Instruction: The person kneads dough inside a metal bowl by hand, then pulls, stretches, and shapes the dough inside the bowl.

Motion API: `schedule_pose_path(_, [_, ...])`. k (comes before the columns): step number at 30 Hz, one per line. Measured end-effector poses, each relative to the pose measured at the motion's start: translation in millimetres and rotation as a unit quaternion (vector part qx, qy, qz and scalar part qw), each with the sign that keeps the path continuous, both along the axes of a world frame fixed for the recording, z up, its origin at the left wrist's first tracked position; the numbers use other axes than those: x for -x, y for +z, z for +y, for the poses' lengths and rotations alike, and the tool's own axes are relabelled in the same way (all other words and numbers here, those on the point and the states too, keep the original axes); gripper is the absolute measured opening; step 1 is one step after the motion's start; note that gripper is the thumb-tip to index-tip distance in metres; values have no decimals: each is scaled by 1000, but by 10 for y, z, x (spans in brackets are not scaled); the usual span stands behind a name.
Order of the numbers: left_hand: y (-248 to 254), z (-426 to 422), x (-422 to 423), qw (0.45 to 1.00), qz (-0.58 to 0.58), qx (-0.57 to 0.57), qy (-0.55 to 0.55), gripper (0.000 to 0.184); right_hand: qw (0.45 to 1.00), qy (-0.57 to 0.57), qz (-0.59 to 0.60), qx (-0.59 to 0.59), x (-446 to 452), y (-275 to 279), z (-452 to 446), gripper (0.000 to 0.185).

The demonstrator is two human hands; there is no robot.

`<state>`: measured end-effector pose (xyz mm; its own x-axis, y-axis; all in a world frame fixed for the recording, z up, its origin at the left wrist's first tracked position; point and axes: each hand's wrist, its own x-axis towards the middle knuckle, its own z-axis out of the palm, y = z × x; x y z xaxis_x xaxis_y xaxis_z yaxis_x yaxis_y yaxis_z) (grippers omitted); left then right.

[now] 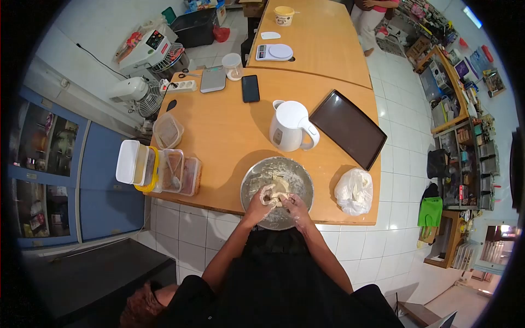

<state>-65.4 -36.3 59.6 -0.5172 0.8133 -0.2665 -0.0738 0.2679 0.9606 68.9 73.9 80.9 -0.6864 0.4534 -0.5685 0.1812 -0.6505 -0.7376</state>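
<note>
A round metal bowl [252,174] stands at the front edge of the wooden table, its inside smeared with flour and dough. Over it, my left hand [261,204] and my right hand [296,208] hold a pale piece of dough [279,197] between them. The fingers of both hands are closed on it and coated with dough. A white jug with a handle [290,127] stands just behind the bowl. To the right, a white plastic bag [354,191] lies near the table's edge.
On the table [229,136] are a dark tray [349,129], a phone [250,88], two scales, a jar [232,66] and several plastic containers [173,168] at the left. Another person [373,22] stands beyond the table at the back right.
</note>
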Motion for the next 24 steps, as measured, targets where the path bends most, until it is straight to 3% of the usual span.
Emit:
schedule_pose_path(6, [190, 37, -26, 999, 31, 15, -31, 51, 999, -26, 13, -16, 17, 60, -9, 32])
schedule_pose_path(9, [53, 14, -29, 999, 10, 21, -32, 51, 993, 59, -56, -83, -87, -149, 33, 30])
schedule_pose_path(12, [41, -12, 18, 998, 35, 41, -39, 43, 999, 6, -39, -34, -89, -155, -5, 25])
schedule_pose_path(17, [257, 5, -32, 995, 83, 33, -40, 33, 998, 23, -47, -30, -93, -226, -14, 23])
schedule_pose_path(24, [127, -54, -18, 997, 57, 11, -49, 40, 1000, 22, -22, 0, -101, -300, -47, 28])
